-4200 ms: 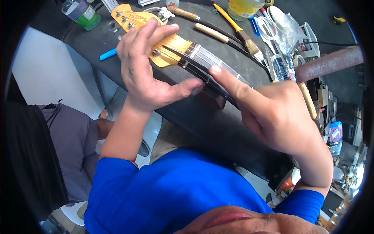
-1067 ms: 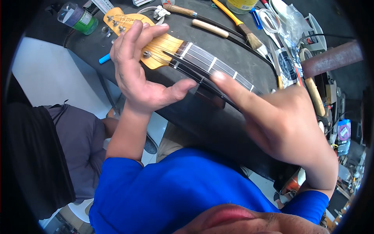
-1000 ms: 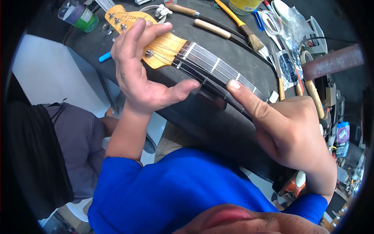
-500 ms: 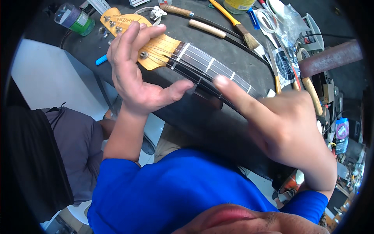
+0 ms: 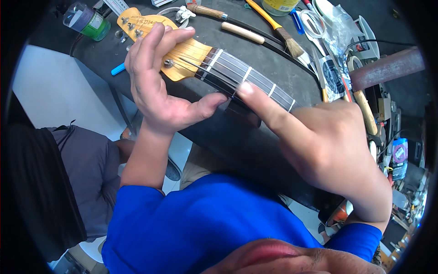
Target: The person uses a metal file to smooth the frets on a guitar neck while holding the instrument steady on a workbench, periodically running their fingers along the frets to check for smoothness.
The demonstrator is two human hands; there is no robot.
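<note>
A guitar neck lies on the dark workbench, its pale wooden headstock at the left with metal tuning pegs, its dark fretboard running right under several strings. My left hand rests over the headstock's near edge, fingers apart and thumb stretched toward the neck's near side. A thin dark file lies lengthwise over the strings, crossing the nut, its tip above the headstock. My right hand is closed on the file's other end, index finger stretched along it. The other fingers are curled and mostly hidden.
Beyond the neck lie wooden-handled tools, a yellow-handled brush and a blue pen. A green bottle stands at the far left. A rusty metal bar juts in at the right. Another person's grey clothing shows at left.
My right hand and the file have slid left along the strings, so the file's tip reaches farther over the headstock. My left hand has stayed in place.
</note>
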